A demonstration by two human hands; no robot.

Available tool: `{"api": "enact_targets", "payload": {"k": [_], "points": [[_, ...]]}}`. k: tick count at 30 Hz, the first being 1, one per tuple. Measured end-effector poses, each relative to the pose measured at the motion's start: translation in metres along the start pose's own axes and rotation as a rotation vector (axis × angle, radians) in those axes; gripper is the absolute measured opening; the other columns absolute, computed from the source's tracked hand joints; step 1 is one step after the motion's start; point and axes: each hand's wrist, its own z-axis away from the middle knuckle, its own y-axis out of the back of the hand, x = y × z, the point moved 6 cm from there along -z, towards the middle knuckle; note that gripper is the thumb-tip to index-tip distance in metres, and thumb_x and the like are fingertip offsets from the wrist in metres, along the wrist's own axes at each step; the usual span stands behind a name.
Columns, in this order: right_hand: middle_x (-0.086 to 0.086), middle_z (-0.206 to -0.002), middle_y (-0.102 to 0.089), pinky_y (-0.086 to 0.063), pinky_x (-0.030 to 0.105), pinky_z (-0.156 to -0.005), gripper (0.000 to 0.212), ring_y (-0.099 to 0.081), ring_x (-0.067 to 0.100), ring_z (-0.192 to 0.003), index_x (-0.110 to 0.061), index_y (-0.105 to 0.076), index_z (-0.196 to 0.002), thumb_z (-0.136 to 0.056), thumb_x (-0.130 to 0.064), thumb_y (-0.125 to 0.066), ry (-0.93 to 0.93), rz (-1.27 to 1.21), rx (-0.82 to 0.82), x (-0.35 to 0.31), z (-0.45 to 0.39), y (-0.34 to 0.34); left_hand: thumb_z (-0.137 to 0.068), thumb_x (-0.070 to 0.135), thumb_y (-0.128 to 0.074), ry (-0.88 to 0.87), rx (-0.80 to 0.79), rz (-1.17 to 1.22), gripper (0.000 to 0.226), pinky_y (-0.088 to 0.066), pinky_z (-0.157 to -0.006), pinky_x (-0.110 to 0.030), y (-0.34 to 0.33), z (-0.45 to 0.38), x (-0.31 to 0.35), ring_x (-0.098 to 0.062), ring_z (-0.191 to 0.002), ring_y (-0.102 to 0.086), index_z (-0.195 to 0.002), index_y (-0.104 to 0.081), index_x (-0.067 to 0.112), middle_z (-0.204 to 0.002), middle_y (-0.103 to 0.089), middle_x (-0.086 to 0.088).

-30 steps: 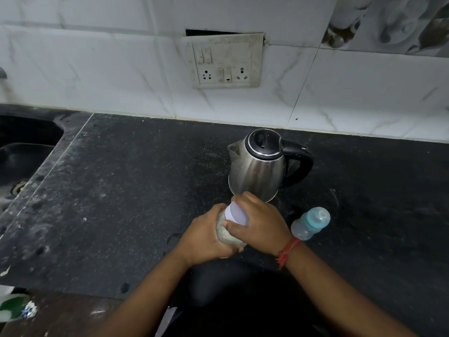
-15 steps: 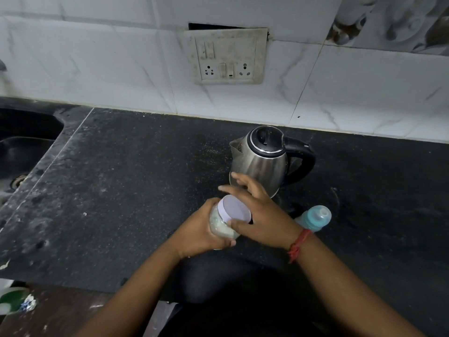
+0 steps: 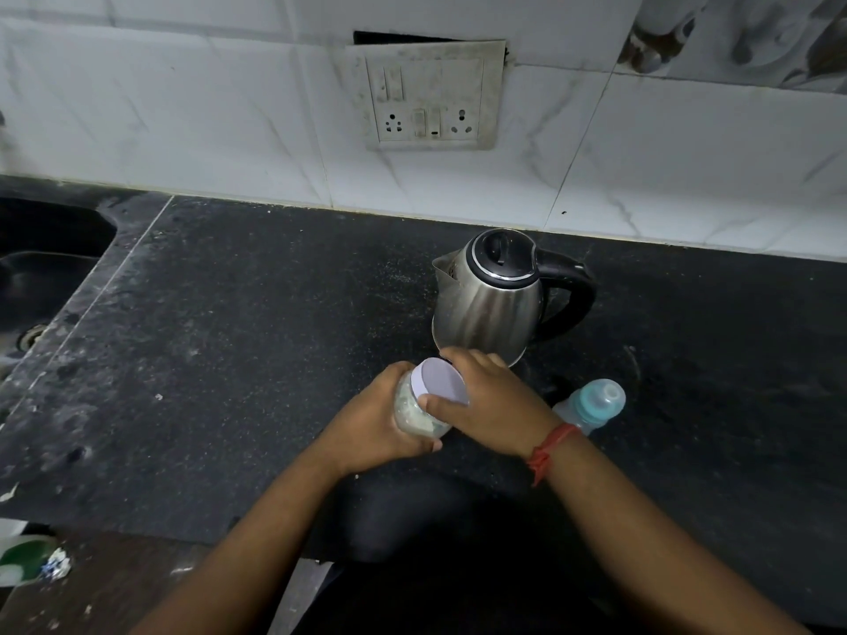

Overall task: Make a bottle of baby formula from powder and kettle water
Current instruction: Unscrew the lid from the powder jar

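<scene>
Jar (image 3: 419, 412) in left hand (image 3: 373, 421), right hand (image 3: 488, 405) gripping lid (image 3: 442, 382).

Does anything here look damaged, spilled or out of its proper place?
Yes. The grimy white socket plate on the tiled wall sits askew, with a dark gap above it. The clear baby bottle with teal cap lies on its side on the black counter.

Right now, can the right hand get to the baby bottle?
Probably not straight away: the right hand is gripping the lid of the jar held by the left hand. Once it lets go, the baby bottle stands unobstructed beside its wrist.
</scene>
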Motion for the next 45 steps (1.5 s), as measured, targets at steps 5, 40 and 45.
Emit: {"api": "enact_targets", "payload": {"k": [5, 40, 45], "points": [[-0.006, -0.156, -0.029, -0.027, 0.036, -0.12, 0.089, -0.024, 0.016, -0.146, -0.028, -0.026, -0.156, -0.083, -0.023, -0.076, 0.087, -0.252, -0.116, -0.005, 0.003, -0.003, -0.057, 0.038, -0.095, -0.004, 0.005, -0.014, 0.087, -0.059, -0.088, -0.04, 0.0, 0.001, -0.001, -0.005, -0.107, -0.066, -0.128, -0.045, 0.042, -0.118, -0.064, 0.017], [-0.002, -0.119, -0.045, -0.035, 0.011, -0.085, 0.052, -0.045, 0.013, -0.109, -0.018, -0.045, -0.103, -0.071, -0.024, -0.084, -0.007, -0.161, 0.179, 0.036, 0.01, -0.028, -0.055, 0.036, -0.095, 0.052, 0.26, 0.17, 0.103, -0.036, -0.106, -0.011, 0.025, 0.011, -0.055, 0.008, -0.131, -0.044, -0.143, -0.04, 0.031, -0.142, -0.041, 0.007], [0.004, -0.129, -0.053, -0.033, 0.023, -0.089, 0.039, -0.05, 0.025, -0.119, -0.014, -0.051, -0.085, -0.069, -0.023, -0.086, -0.047, -0.051, 0.201, 0.055, 0.004, -0.053, -0.059, 0.022, -0.097, 0.086, 0.223, 0.191, 0.101, -0.043, -0.103, -0.013, 0.023, 0.013, -0.071, -0.002, -0.128, -0.054, -0.143, -0.041, 0.024, -0.142, -0.054, 0.001]]}}
